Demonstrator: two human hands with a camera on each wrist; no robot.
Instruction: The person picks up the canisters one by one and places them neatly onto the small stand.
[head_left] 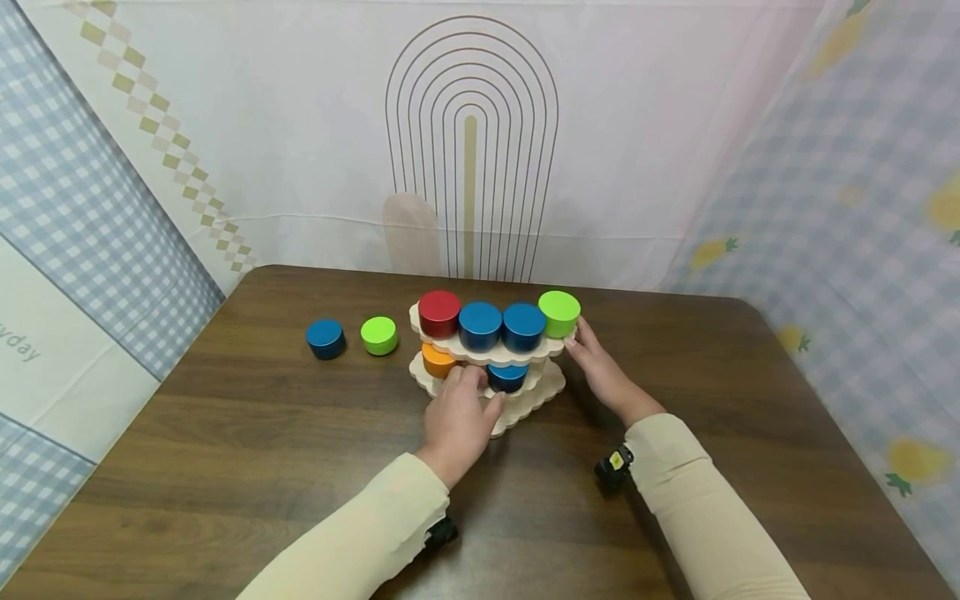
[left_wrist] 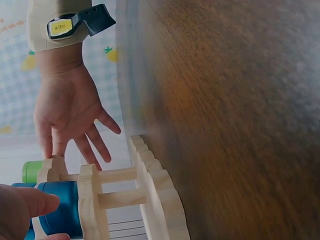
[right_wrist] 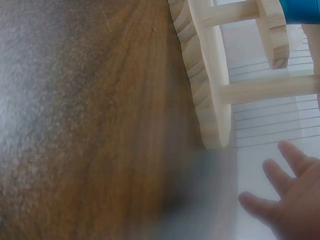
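A tiered wooden stand (head_left: pixel 528 400) with scalloped edges holds coloured cylinders. On its top tier are a red cylinder (head_left: pixel 439 314), two blue cylinders (head_left: pixel 480 326) and a green cylinder (head_left: pixel 559 313). The tier below has an orange cylinder (head_left: pixel 437 361) and a blue cylinder (head_left: pixel 507 377). My left hand (head_left: pixel 459 423) reaches to that tier between those two; its fingertips are partly hidden, so any grip is unclear. In the left wrist view its thumb (left_wrist: pixel 42 202) overlaps the lower blue cylinder (left_wrist: pixel 67 212). My right hand (head_left: pixel 603 371) touches the top tier's right end, fingers extended and spread.
Left of the stand, a loose blue cylinder (head_left: pixel 326 339) and a loose green cylinder (head_left: pixel 379 336) sit on the brown wooden table (head_left: pixel 300 467). A patterned cloth (head_left: pixel 315 142) hangs behind the table. Wooden posts (right_wrist: pixel 270 90) join the stand's tiers.
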